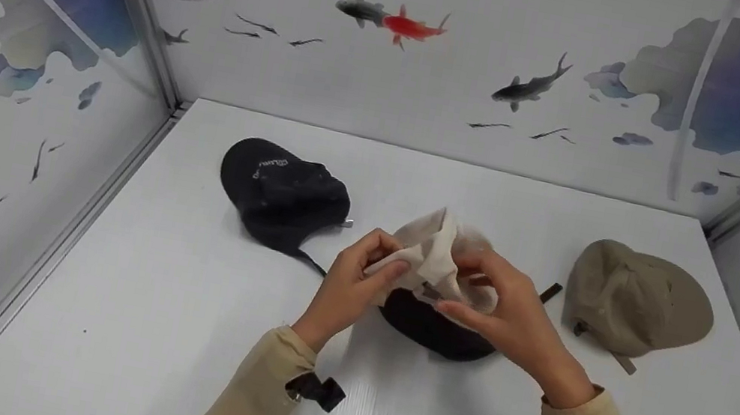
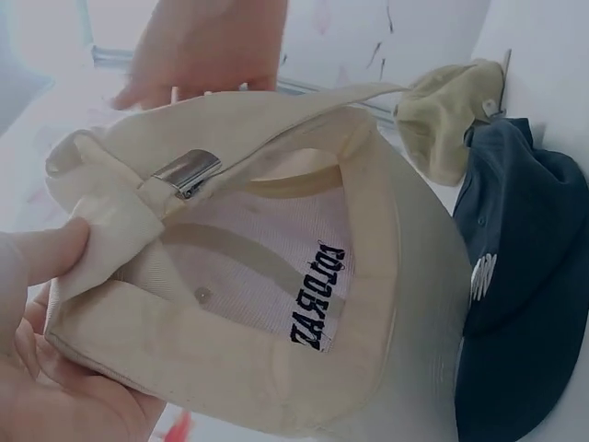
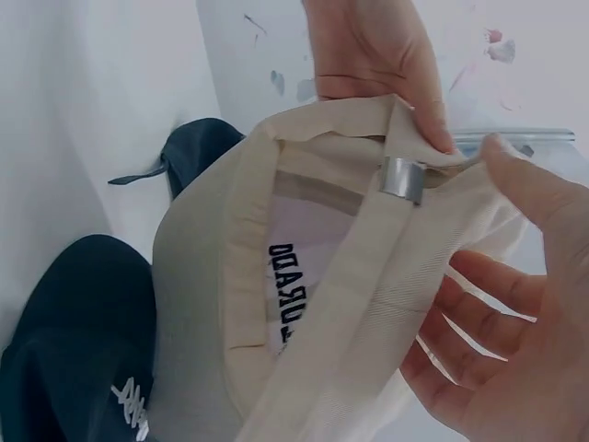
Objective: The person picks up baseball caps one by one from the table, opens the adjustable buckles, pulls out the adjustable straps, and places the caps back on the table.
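Observation:
A cream baseball cap is held up over the middle of the table with its back opening facing me. My left hand pinches the left edge of that opening, thumb on the near side by the strap. On the other side, my right hand holds the cap between thumb and curved fingers. A metal buckle sits on the cream strap, and the strap's long part hangs across the opening in the right wrist view. Dark lettering shows on the lining. Below, a black cap is partly covered by the cream one.
Another black cap with pale lettering lies at the back left, its strap trailing toward the left hand. A khaki cap lies on the right, brim pointing right. Printed panels wall in the white table at the back and sides.

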The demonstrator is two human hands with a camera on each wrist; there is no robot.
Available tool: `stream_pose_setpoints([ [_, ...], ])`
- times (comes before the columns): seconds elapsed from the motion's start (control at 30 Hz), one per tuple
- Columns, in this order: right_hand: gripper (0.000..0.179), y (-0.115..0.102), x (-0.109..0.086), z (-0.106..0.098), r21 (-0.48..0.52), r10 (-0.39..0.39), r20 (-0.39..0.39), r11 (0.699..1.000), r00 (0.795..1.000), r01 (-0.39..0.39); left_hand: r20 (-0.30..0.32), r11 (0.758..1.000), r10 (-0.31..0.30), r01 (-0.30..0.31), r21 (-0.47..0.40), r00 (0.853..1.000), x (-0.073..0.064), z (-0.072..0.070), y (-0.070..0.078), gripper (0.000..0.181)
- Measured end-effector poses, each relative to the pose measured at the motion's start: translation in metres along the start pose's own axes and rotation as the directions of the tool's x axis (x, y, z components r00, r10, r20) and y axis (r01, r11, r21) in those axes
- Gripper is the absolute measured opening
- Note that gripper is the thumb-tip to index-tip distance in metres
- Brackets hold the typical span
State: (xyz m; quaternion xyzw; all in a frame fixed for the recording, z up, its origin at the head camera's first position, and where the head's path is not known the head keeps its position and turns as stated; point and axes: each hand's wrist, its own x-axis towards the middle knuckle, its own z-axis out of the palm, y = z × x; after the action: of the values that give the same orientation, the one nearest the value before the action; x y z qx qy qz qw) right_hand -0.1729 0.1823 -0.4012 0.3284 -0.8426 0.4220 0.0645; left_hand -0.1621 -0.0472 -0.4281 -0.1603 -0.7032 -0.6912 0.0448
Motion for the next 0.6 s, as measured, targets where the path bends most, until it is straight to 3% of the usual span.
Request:
stream_pose_setpoints([
  [0.3,0.056,0.001,-0.003,0.010,-0.209,-0.049,-0.023,0.977,0.999,0.043,-0.026,0.998,-0.025,0.023,-0.064,0.999,0.001,-0.002,0.002,0.017],
  [0.6,0.034,0.002,-0.001,0.019,-0.272,-0.056,-0.098,0.962,0.994,0.027,-0.027,0.993,-0.034,0.031,-0.113,0.999,0.003,-0.001,0.003,0.015],
])
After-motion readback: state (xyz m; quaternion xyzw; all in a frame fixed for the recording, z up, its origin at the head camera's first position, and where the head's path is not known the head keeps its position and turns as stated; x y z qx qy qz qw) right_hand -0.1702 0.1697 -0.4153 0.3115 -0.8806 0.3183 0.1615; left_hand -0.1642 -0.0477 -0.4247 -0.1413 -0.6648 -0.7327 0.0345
